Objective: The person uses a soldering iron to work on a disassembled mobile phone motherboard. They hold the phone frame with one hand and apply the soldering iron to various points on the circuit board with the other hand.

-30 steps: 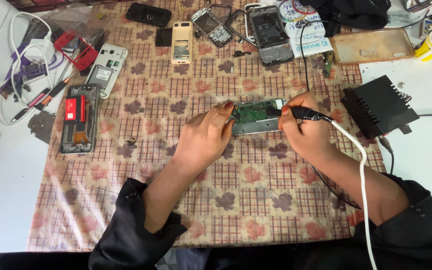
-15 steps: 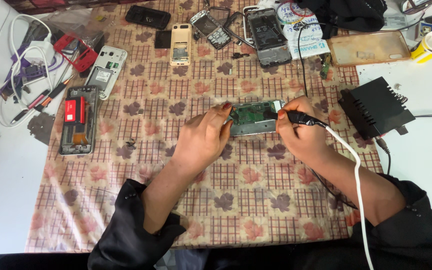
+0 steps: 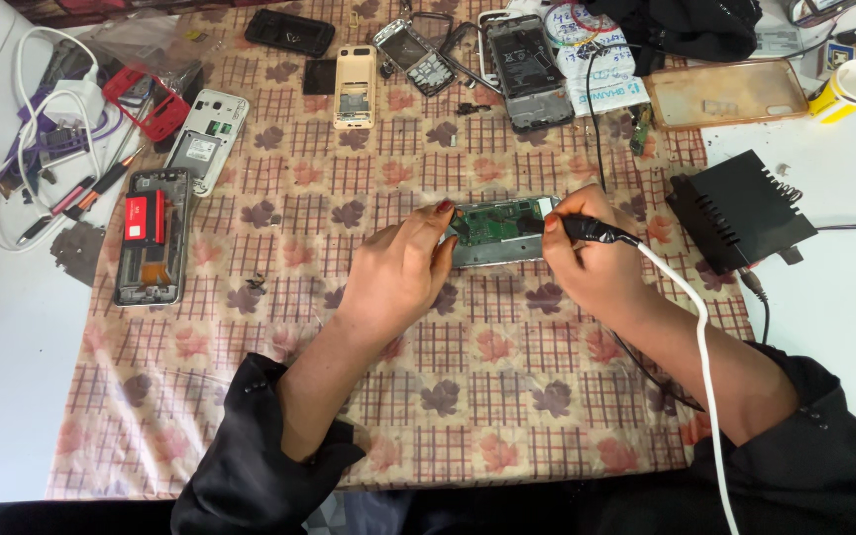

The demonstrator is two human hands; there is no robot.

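At the middle of the worktop (image 3: 12, 396), on the checked leaf-print cloth (image 3: 468, 386): left hand (image 3: 398, 272), fingers curled, pinching the left end of an opened phone (image 3: 500, 230) with its green circuit board facing up. Right hand (image 3: 591, 267) closed around a black-handled soldering tool (image 3: 591, 230), tip resting on the right part of the board, white cable (image 3: 691, 347) running back over the wrist toward the body. Both forearms in dark sleeves pushed up.

Just right of the right hand, partly off the cloth: a black box (image 3: 740, 210) with slotted top, its dark lead trailing away. Beyond it, near the far right corner, a clear tan phone case (image 3: 725, 92) and a yellow-and-white paper cup (image 3: 849, 87).

Along the far edge of the cloth: a dark phone frame (image 3: 524, 67), a loose keypad part (image 3: 408, 50), a beige keypad phone (image 3: 356, 84), a black phone (image 3: 289, 30).

Well to the left of the left hand: a stripped phone with a red battery (image 3: 149, 233), a white phone back (image 3: 205, 139), a red shell (image 3: 156, 104), and a tangle of white and purple cables (image 3: 32, 129) lying on the bare white surface.
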